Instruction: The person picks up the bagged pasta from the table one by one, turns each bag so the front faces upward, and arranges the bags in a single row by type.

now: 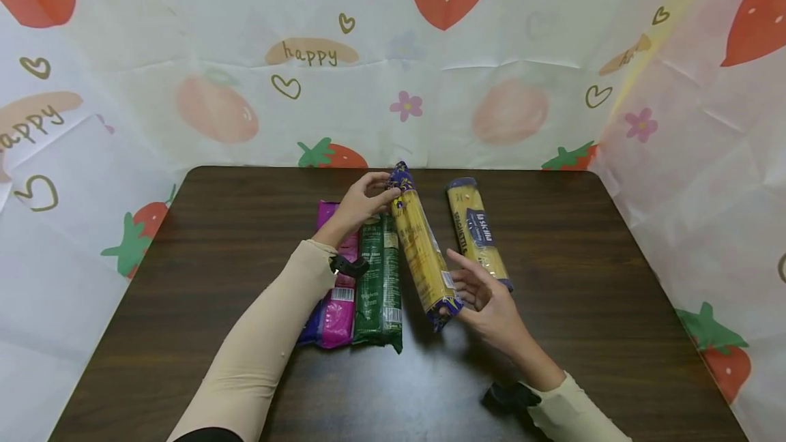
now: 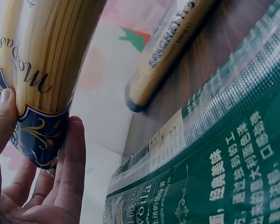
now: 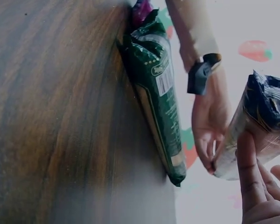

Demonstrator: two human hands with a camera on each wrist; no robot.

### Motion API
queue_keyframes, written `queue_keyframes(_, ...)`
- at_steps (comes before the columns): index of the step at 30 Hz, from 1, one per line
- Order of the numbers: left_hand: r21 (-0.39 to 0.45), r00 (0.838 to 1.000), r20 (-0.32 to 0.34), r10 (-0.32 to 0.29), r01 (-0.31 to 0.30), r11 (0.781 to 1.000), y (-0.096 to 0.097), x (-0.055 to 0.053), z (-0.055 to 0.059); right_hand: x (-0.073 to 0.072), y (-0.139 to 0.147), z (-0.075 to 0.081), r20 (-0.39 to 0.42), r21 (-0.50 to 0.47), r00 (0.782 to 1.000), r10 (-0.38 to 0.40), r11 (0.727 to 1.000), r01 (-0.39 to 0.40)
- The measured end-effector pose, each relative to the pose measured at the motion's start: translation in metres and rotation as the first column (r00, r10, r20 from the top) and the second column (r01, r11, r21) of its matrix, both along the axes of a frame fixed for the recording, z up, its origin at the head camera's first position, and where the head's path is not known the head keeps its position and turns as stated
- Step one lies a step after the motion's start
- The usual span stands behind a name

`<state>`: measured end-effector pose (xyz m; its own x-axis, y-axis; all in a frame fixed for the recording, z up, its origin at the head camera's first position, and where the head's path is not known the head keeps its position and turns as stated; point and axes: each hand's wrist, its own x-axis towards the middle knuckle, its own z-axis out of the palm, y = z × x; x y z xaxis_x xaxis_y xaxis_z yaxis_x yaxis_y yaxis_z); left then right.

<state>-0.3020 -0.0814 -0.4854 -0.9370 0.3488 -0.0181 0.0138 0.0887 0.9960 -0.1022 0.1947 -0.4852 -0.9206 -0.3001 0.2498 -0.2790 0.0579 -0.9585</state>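
A yellow spaghetti pack (image 1: 420, 244) with dark blue ends is held tilted above the table. My left hand (image 1: 362, 203) pinches its far end between thumb and fingers; the left wrist view shows the thumb (image 2: 4, 109) on the blue band. At the near end, my right hand (image 1: 488, 305) has loosely extended fingers, and one finger (image 3: 248, 163) touches the pack. Under the left forearm lie a green spaghetti pack (image 1: 370, 285) and a magenta pack (image 1: 338, 319), side by side. Another spaghetti pack (image 1: 463, 224) with a blue label lies to the right.
A dark wooden table (image 1: 589, 278) carries the packs. A blue pack edge (image 1: 311, 326) shows left of the magenta one. Behind and beside the table hangs a white cloth (image 1: 368, 101) printed with strawberries and hearts.
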Motion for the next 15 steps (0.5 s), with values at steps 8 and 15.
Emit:
queue_keyframes(8, -0.061, 1.0, 0.004, 0.019, -0.019, 0.998, 0.0, 0.0018, 0.0017, 0.0011, 0.0008, -0.0016, -0.01, -0.004, 0.997, 0.08, 0.997, -0.08)
queue_keyframes(15, -0.1, 0.999, -0.013, 0.04, -0.041, 0.994, 0.0033, 0.0064, 0.0052, 0.0039, 0.0013, 0.0009, 0.035, -0.01, 0.99, 0.135, 0.991, -0.134)
